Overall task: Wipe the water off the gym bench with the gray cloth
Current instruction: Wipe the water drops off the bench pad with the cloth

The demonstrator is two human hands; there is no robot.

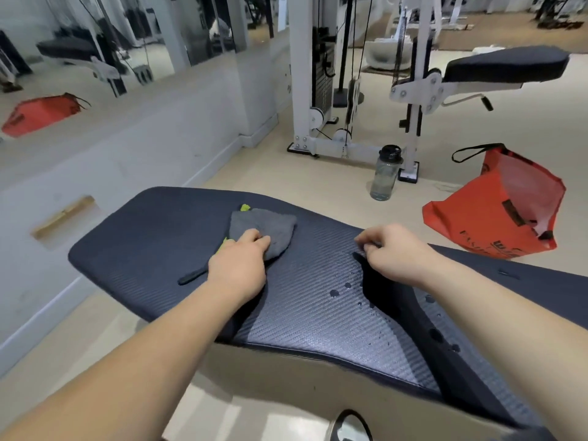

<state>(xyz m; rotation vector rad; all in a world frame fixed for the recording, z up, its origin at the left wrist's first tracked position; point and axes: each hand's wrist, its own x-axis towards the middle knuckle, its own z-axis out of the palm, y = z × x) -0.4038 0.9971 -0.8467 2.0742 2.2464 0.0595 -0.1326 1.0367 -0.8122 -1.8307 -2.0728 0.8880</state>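
Left hand (237, 265): palm down on the near edge of the gray cloth (262, 232), fingers curled loosely over the fabric and pressing it onto the pad; the grasp reads as a loose clutch rather than a tight fist. Right hand (393, 254): fingers bent under, fingertips touching the bench surface, holding nothing; whether the knuckles bear any weight cannot be told from this angle.

Gray cloth: crumpled and roughly folded, lying on the far left part of the gym bench (152, 243); a yellow-green trim shows at its far corner and beside the left hand.

Gym bench: dark padded surface with a fine woven texture, running across the view from left to lower right; water droplets (334, 293) stand on it between the two forearms and further along under the right forearm, well apart from the cloth; a thin dark strip (191, 276) lies on the pad just left of the left wrist.

Containers: a clear water bottle (385, 175) with a black cap stands upright on the floor beyond the bench, its contents not discernible; an orange bag (496, 214) with a black handle sits open on the floor to the right, its interior light-coloured, nothing identifiable inside.
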